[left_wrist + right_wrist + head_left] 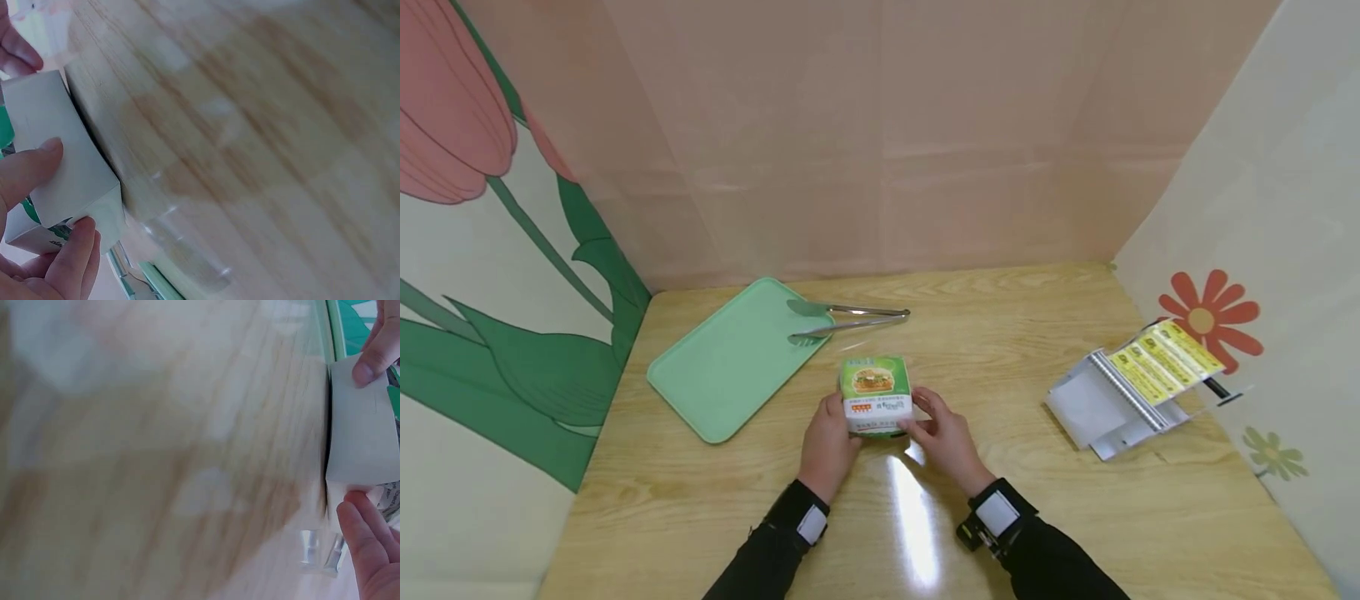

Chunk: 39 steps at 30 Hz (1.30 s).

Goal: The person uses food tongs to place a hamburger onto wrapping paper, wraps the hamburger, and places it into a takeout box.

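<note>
A small cardboard burger box (877, 406), green and white with a burger pictured on its top, sits on the table in front of me. My left hand (828, 447) grips its left side. In the left wrist view, that thumb (34, 165) lies along the plain white front panel and the fingertips (81, 234) are at the end of the box. The right hand (951, 437) is at the right side, its digits extended. In the right wrist view, right fingertips (356, 506) touch the white end panel. The box's contents are hidden.
Behind and left lies a light green tray (730, 375). Metal tongs (868, 315) rest with their heads on its right edge. To the right stands a white-and-metal dispenser (1097, 404) with a ridged silver bar and yellow printed labels (1165, 362). Fabric walls border the wooden table (1000, 333).
</note>
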Tool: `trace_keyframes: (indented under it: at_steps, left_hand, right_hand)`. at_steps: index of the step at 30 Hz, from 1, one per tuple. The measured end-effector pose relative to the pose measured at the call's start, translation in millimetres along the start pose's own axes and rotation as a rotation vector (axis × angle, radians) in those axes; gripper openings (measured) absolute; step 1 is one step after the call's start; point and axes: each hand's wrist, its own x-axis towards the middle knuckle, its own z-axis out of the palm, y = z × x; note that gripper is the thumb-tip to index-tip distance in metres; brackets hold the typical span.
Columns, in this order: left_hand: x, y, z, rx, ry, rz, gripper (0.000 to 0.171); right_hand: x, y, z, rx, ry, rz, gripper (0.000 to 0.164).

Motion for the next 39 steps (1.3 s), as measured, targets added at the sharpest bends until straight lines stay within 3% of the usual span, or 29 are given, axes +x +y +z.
trace_keyframes:
  at_steps: [7,16,24,31,39]
  left_hand:
    - [-3.5,-0.2,0.8,-0.022,0.004,-0.009,0.073]
    - [-3.0,-1.4,1.9,0.001,0.063,0.013,0.065]
    - [-2.3,-4.0,4.8,0.093,0.125,0.086,0.055]
    - [-0.3,-1.4,1.2,0.118,0.124,0.097,0.055]
    - [0.4,-1.6,-2.5,0.089,0.082,0.076,0.057]
  right_hand:
    - [-5.1,-4.6,-0.6,-0.162,-0.038,-0.098,0.071]
    - [-0.8,-1.9,-9.5,-0.005,-0.119,-0.073,0.053]
    - [2.2,-6.3,-13.7,0.009,-0.138,-0.102,0.045]
    - [2.7,-11.6,-17.6,0.006,-0.192,-0.106,0.054]
    - [-3.4,-10.4,-12.0,-0.374,-0.179,-0.181,0.061]
